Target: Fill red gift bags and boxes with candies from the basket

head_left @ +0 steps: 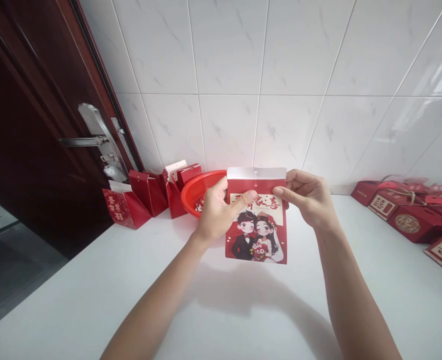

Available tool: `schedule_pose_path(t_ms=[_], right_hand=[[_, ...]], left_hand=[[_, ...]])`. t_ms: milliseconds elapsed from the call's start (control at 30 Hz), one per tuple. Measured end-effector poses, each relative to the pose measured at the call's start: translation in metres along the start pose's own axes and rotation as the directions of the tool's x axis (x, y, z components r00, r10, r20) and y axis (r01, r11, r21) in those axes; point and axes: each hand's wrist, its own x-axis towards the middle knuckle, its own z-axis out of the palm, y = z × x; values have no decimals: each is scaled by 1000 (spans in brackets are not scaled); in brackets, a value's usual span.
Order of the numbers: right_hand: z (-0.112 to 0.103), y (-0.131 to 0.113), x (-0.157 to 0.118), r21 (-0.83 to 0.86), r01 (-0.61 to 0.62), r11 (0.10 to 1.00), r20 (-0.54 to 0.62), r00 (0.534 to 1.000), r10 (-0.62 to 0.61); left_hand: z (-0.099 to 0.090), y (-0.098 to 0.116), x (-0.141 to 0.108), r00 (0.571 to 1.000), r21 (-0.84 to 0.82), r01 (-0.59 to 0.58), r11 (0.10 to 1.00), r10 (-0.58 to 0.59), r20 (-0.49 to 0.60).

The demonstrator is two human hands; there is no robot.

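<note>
The left fingers [221,191] gripped the red box [256,240] by its left side, thumb flat across the front. The right fingers [299,180] closed on the upper right edge, thumb in front. It was held above the desk [131,280], before the red basket [189,187].

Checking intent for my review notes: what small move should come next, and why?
Perhaps ease the held packet open at its top: the left hand and right hand grip its upper sides, its white flap is up, and its front looks flat.
</note>
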Motion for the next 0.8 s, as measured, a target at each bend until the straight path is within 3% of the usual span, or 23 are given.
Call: schedule_pose_path(t_ms=[433, 800], right_hand=[[-1, -5, -5, -93, 35, 995, -6, 999, -36], [-7, -7, -4, -42, -42, 998, 62, 997, 44]], left_hand=[[2, -1, 0, 993, 3, -109, 994, 109, -40], [-16, 11, 1, 980, -25, 23, 999, -18, 197]])
